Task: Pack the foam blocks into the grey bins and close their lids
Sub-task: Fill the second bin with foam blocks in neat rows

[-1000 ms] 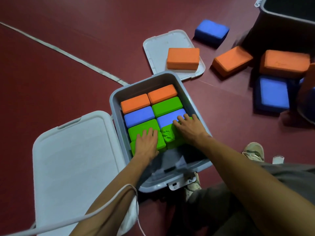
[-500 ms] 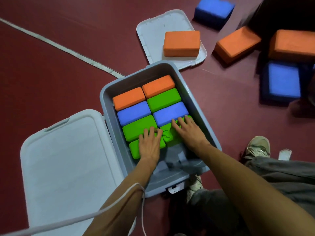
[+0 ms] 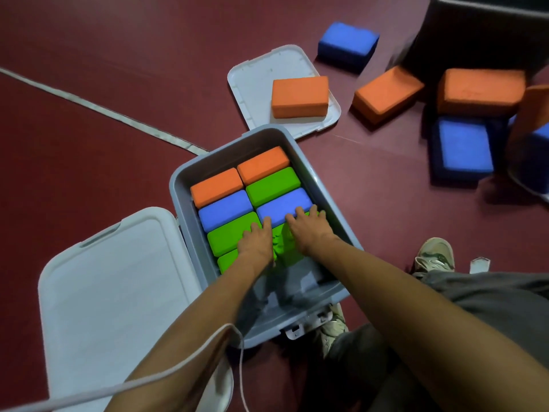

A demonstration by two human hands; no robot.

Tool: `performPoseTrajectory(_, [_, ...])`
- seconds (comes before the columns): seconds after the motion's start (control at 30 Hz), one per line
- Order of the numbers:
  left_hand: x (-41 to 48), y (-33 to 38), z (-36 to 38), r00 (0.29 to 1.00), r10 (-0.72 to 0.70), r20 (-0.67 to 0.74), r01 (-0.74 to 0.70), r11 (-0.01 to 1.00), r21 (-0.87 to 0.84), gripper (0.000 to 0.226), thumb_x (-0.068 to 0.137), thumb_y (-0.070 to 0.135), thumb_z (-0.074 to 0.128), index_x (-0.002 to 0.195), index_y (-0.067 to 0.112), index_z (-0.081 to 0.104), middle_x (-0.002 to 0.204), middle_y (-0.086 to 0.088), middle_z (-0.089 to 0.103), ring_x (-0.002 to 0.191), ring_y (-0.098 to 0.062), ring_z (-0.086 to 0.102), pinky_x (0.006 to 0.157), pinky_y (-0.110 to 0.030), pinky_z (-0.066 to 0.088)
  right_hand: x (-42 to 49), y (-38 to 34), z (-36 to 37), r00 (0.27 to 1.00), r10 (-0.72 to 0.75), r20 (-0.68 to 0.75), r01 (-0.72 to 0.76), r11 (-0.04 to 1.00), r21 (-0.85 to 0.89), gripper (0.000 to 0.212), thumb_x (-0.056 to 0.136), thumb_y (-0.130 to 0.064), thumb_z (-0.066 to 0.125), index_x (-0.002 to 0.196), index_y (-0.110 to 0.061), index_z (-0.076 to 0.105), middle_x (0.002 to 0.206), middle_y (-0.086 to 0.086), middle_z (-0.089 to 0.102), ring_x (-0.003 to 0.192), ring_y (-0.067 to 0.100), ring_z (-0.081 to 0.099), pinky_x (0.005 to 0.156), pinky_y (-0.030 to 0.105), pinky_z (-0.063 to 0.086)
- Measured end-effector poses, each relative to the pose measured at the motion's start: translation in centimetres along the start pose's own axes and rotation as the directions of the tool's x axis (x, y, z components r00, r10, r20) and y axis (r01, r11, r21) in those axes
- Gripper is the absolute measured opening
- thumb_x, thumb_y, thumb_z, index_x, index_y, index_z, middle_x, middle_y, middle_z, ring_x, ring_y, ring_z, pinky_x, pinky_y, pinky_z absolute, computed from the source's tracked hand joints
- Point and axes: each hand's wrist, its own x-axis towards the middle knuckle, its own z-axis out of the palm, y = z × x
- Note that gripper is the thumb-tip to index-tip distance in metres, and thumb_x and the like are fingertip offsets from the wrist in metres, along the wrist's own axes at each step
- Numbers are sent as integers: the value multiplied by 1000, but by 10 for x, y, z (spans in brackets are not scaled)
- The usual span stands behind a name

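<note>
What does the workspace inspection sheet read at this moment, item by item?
Surface: dark red floor, pale line across it.
Job's things: grey bin holding coloured blocks; its lid open at its left; orange block on a loose lid; loose blocks on the floor.
Clutter: small white piece by a shoe.
Grippers: left hand and right hand flat on green blocks, fingers straight.
Cables: white cable over the left forearm.
Surroundings: dark bin far right.
</note>
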Motion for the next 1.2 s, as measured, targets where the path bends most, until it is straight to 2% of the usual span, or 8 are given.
performPoseTrajectory(0.1, [6, 12, -38, 996, 47, -80, -45, 999, 19, 97, 81, 18, 81, 154, 13, 18, 138, -20, 46, 123, -41, 55, 92, -49, 50, -4, 22, -30, 995, 81, -54, -74, 989, 128, 49, 92, -19, 55, 139, -16, 39, 139, 14, 41, 126, 42, 48, 102, 51, 42])
performPoseTrajectory(0.23, [16, 47, -94, 976, 115, -187, -113, 993, 21, 74, 81, 13, 76, 142, 12, 34, 130, -18, 51, 119, -40, 58, 85, -46, 50, -9, 79, -71, 974, 225, -29, -203, 921, 331, 58, 86, -26, 65, 137, -14, 42, 135, 16, 44, 121, 45, 54, 101, 53, 46])
performPoseTrajectory(0.37, [26, 101, -144, 961, 206, -186, -226, 970, -93, 82, 67, 30, 90, 131, 9, 43, 122, -20, 58, 112, -38, 62, 86, -45, 54, -14, 139, -100, 943, 313, 116, -332, 838, 432, 79, 84, -37, 69, 149, -11, 35, 153, 21, 35, 136, 42, 44, 109, 53, 43])
performPoseTrajectory(0.47, [29, 146, -170, 944, 277, -179, -301, 946, -120, 88, 66, 37, 92, 133, 6, 46, 131, -17, 57, 120, -35, 57, 96, -43, 50, -43, 177, -119, 937, 332, 111, -345, 820, 457, 71, 87, -39, 71, 146, -11, 43, 152, 17, 42, 135, 36, 46, 108, 46, 44])
performPoseTrajectory(0.57, [29, 189, -189, 918, 342, -201, -371, 920, -127, 88, 67, 43, 91, 135, 9, 47, 136, -15, 53, 122, -31, 54, 97, -42, 48, -75, 214, -127, 925, 369, 96, -367, 796, 480, 66, 92, -38, 69, 146, -9, 43, 148, 16, 46, 133, 33, 48, 103, 39, 44])
performPoseTrajectory(0.8, [32, 280, -207, 855, 473, -214, -492, 870, -42, 79, 77, 52, 81, 136, 13, 47, 138, -15, 53, 120, -32, 55, 99, -48, 49, -106, 291, -109, 861, 500, 96, -464, 692, 553, 77, 93, -40, 68, 152, -10, 30, 155, 18, 30, 136, 37, 43, 107, 47, 44])
performPoseTrajectory(1.0, [59, 353, -199, 820, 542, -183, -558, 828, -52, 77, 80, 52, 79, 138, 11, 49, 139, -15, 51, 121, -31, 54, 99, -42, 48, -108, 357, -73, 772, 627, 103, -568, 609, 554, 63, 90, -38, 65, 140, -14, 37, 144, 17, 33, 123, 43, 51, 101, 53, 46])
performPoseTrajectory(1.2, [114, 427, -175, 800, 585, -129, -598, 795, -105, 73, 84, 46, 77, 139, 6, 48, 142, -14, 55, 126, -31, 54, 98, -37, 45, -95, 430, -31, 689, 714, 125, -638, 516, 571, 65, 91, -42, 65, 142, -17, 35, 146, 13, 28, 129, 43, 42, 101, 56, 42])
